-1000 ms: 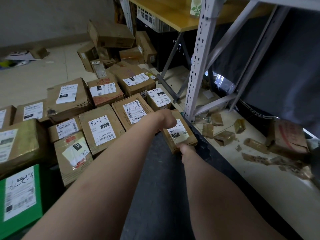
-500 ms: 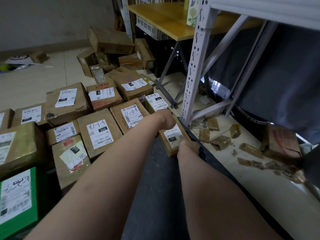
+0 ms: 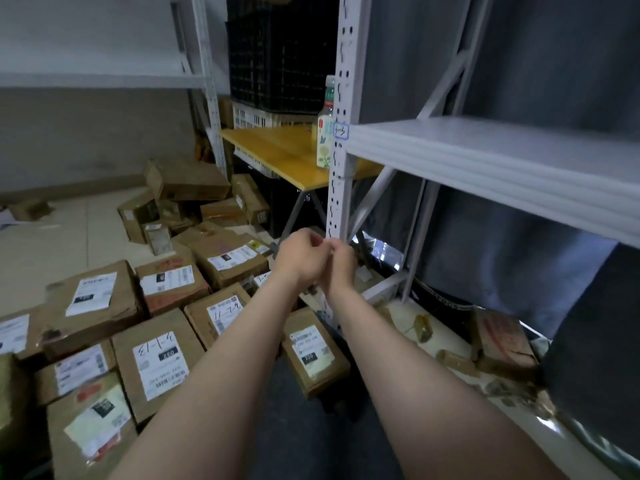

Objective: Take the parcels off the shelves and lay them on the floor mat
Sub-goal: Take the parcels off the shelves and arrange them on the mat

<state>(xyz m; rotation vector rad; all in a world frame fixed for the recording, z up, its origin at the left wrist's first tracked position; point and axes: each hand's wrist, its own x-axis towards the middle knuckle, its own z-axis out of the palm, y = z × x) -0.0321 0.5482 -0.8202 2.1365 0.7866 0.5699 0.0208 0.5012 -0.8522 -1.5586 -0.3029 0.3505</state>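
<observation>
My left hand [image 3: 302, 258] and right hand [image 3: 341, 268] were raised together in front of the white upright [image 3: 341, 133] of the shelf [image 3: 485, 150]. The 2 touched at the fingertips. The fingers of both were clenched loosely inward, and I could see nothing held in either.

Below my forearms lay a small brown parcel [image 3: 313, 353], flat, label up, at the edge of the dark floor mat [image 3: 311, 431] and just beside the foot of the upright. To its left more parcels lay packed close together, labels up, among them 1 marked 3-1-13 [image 3: 157, 362] and 1 marked 5-2-11 [image 3: 221, 315], partly hidden by my left forearm. Further back, other boxes [image 3: 187, 183] were heaped untidily against the wall.

The grey shelf board at my right carried nothing that I could see. On the lowest board lay brown scraps [image 3: 423, 328] and a torn carton [image 3: 502, 337]. Behind the upright a bottle [image 3: 325, 133] stood upright on a yellow surface [image 3: 291, 150], with black crates [image 3: 280, 53] stacked beyond it.
</observation>
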